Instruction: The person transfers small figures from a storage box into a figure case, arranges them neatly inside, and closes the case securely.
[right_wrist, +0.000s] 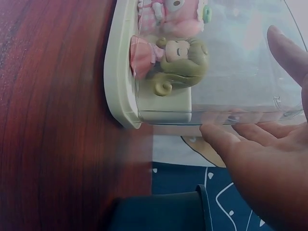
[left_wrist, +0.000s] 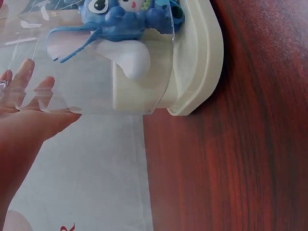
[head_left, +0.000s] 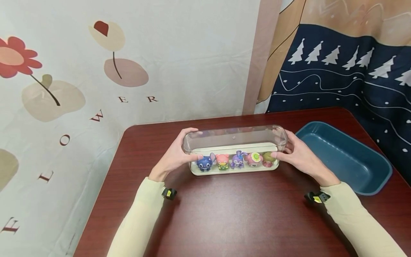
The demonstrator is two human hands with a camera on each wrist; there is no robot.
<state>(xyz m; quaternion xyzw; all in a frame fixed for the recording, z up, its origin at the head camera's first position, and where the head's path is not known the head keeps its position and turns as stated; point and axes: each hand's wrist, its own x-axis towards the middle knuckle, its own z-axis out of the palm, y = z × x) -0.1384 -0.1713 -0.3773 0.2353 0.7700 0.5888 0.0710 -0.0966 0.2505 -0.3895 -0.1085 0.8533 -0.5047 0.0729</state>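
A clear plastic cover [head_left: 233, 135] stands over a long cream display base [head_left: 236, 172] on the table. Several small toy figurines line the base behind its clear wall, among them a blue big-eared one [head_left: 204, 164] at the left end, a purple one [head_left: 238, 159] in the middle and one with olive-coloured hair [right_wrist: 190, 62] at the right end. My left hand [head_left: 176, 154] holds the cover's left end, thumb at the front and fingers behind. The right hand [head_left: 301, 154] grips the opposite end the same way. In both wrist views the cover's lower edge lies within the base's raised rim.
To the right, a deep blue-green plastic bin [head_left: 343, 153] sits close to my right forearm. The dark red wooden table [head_left: 231, 214] ends at a printed curtain [head_left: 192, 64] behind. A navy cloth with white trees [head_left: 321, 78] hangs at the back right.
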